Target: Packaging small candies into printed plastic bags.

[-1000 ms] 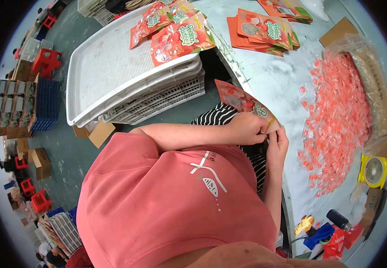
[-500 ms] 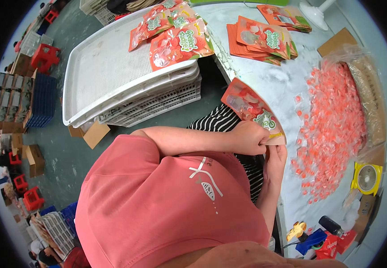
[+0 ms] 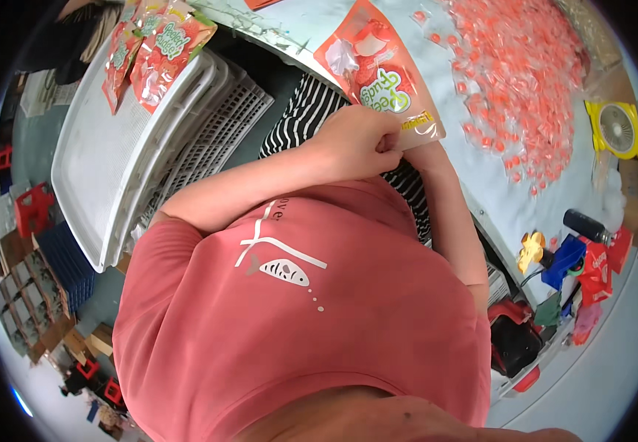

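A flat orange candy pouch (image 3: 367, 59) with fruit pictures and a clear window lies tilted over the table's near edge. My left hand (image 3: 359, 140) is closed in a pinch on the pouch's near end, the thumb pressed against the curled fingers. Just behind that same end is my right hand (image 3: 416, 156); the pouch and my left hand hide its fingers, so its grip does not show. To the right of the pouch, a wide heap of small wrapped red candies (image 3: 521, 66) covers the table.
At the left stands a stack of white plastic trays (image 3: 83, 177), with several filled pouches (image 3: 168, 51) on the top one. On the table's right are a yellow fan (image 3: 617, 131), a black bottle (image 3: 588, 225) and a blue item (image 3: 566, 261). Blue crates (image 3: 65, 265) stand on the floor.
The whole view has swung, so the trays sit further left and the candy heap higher. My left hand still grips the pouch; my right hand's fingers have gone out of sight behind it.
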`<state>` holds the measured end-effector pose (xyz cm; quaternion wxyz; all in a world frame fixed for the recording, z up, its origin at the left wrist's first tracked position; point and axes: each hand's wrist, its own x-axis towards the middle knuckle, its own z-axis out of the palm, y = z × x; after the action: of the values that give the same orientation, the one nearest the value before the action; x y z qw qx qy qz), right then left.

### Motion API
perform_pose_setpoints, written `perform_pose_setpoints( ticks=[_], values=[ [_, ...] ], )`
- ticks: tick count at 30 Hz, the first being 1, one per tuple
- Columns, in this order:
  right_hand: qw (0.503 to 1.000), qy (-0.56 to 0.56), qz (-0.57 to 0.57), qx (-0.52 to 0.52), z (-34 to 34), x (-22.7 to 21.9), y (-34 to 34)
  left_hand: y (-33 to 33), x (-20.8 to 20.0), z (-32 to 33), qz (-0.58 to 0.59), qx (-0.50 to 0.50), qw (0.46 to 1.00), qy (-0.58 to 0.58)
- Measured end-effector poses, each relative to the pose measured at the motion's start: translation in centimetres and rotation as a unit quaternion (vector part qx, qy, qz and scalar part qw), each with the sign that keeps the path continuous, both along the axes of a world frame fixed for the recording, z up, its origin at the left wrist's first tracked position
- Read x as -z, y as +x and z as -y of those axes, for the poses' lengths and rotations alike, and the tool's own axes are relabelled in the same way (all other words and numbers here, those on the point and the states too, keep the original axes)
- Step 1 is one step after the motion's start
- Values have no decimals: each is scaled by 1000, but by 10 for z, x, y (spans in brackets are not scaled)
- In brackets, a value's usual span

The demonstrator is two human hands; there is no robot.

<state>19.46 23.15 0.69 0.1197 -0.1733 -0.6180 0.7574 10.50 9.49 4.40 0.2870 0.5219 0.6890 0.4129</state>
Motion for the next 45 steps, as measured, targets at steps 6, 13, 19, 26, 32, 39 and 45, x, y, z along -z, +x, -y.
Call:
perform_pose_setpoints(
  ticks=[6, 13, 19, 26, 32, 39, 45],
  values=[
    [999, 27, -25, 11, -3, 40, 11, 9, -10, 3, 13, 69, 997, 13],
    [936, 280, 151, -154, -40, 129, 31, -23, -23, 20, -199, -3, 948, 250],
    [871, -486, 58, 49, 2, 21, 18, -223, 8, 145, -499, -408, 758, 104],
    [907, -413, 75, 22, 16, 32, -7, -339, 121, 357, -404, -474, 747, -233],
    [908, -410, 47, 73, 26, 10, -25, -373, 118, 307, -322, -535, 739, -254],
    [901, -417, 97, 71, 34, 12, -22, -450, 127, 285, -326, -596, 698, -225],
    [927, -353, 118, 52, 33, 24, -8, -472, 125, 255, -286, -593, 716, -233]
  ],
)
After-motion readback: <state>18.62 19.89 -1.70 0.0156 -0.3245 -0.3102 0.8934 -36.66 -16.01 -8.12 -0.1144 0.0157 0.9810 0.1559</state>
